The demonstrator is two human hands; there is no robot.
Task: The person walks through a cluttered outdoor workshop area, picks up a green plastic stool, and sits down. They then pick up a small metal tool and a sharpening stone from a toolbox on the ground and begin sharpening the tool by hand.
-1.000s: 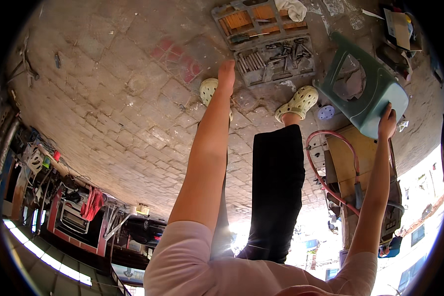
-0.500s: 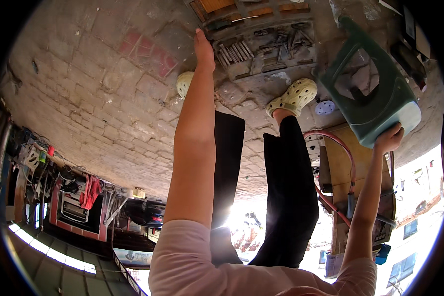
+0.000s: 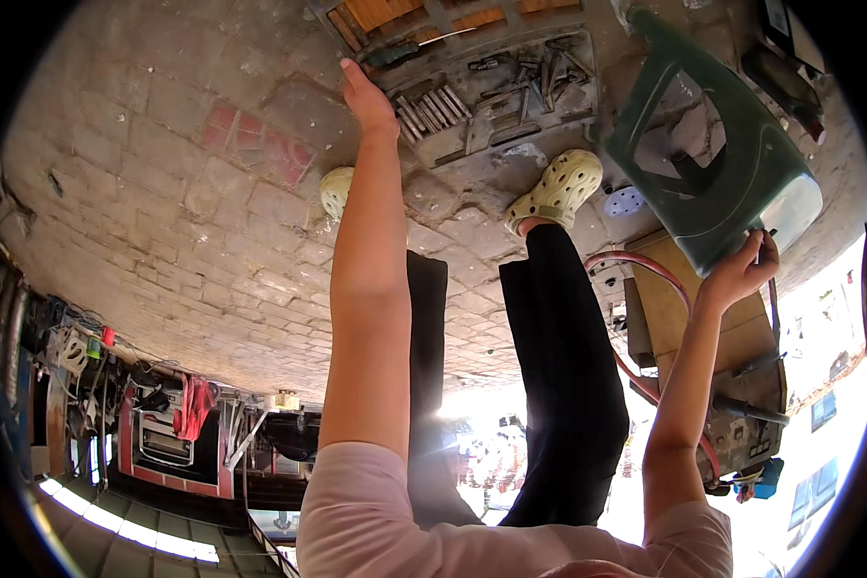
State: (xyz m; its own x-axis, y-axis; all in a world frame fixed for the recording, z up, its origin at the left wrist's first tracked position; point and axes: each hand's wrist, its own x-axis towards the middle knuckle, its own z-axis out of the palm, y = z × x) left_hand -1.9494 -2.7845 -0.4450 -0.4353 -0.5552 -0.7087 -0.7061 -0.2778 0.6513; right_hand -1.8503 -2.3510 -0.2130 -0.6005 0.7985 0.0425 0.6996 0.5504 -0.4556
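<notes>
My left hand (image 3: 367,102) reaches out, fingers stretched, beside the left edge of a dark tool tray (image 3: 520,101); the tray's rim partly hides behind it. Rows of short metal pieces (image 3: 432,111) and loose bits lie in the tray. A screwdriver (image 3: 405,51) with a dark handle rests just past my left fingertips. On the right stands a dark green plastic stool (image 3: 732,212) with a large opening in its side. My right hand (image 3: 740,273) is at the stool's near edge, fingers bent together around something small and dark that I cannot make out.
My feet in pale yellow clogs (image 3: 561,188) stand on uneven stone paving (image 3: 193,193). A round pale disc (image 3: 624,201) lies by the stool. A red hose (image 3: 645,265) curves by a tan board (image 3: 732,328). Dark objects (image 3: 785,87) lie at the far right. Machinery stands at the left.
The view has shifted, so the tray and clogs sit further left. My right hand has slid left along the stool's edge, its fingers now bunched. My left hand stays beside the tray.
</notes>
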